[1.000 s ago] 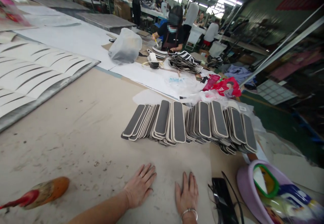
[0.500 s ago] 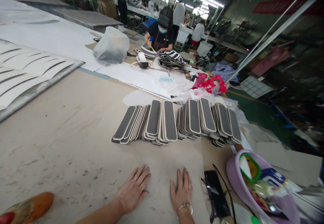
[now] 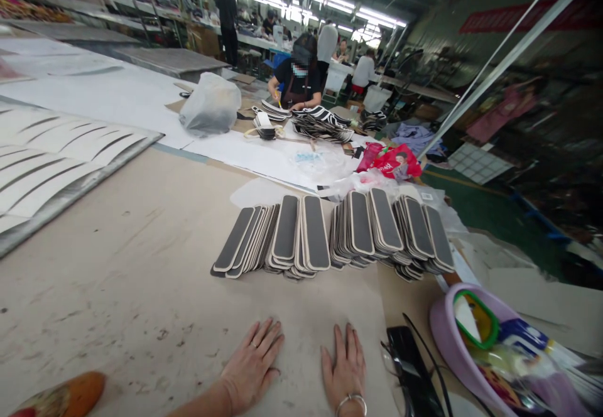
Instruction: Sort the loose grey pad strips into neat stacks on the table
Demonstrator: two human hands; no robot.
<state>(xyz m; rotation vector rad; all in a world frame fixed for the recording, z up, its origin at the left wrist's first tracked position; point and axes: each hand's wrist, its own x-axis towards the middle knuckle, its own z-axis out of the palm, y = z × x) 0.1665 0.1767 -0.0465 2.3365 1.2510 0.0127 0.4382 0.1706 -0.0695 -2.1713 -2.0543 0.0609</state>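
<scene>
My left hand [image 3: 251, 365] lies flat, palm down, on the tan table surface [image 3: 155, 247], fingers apart and a ring on one of them. To its right my right hand [image 3: 344, 368] rests palm down as well, thumb held away from the fingers, a bracelet at the wrist. Neither hand holds anything. Beyond both hands is a long row of dark grey strips with pale edges [image 3: 316, 233], leaning in overlapping stacks. A gap separates the strips from my fingertips.
Right: a black case [image 3: 411, 373], glasses, a cable and a filled purple basin [image 3: 443, 323]. Lower left: an orange-ended object [image 3: 85, 392]. Left: slotted white sheets [image 3: 47, 159]. Beyond: a plastic bag [image 3: 210, 104], a red bag [image 3: 398, 161] and a seated person [image 3: 298, 78] working.
The view has tilted up slightly, so the table and strips appear lower. Both hands remain flat on the table and sit slightly lower in the picture.
</scene>
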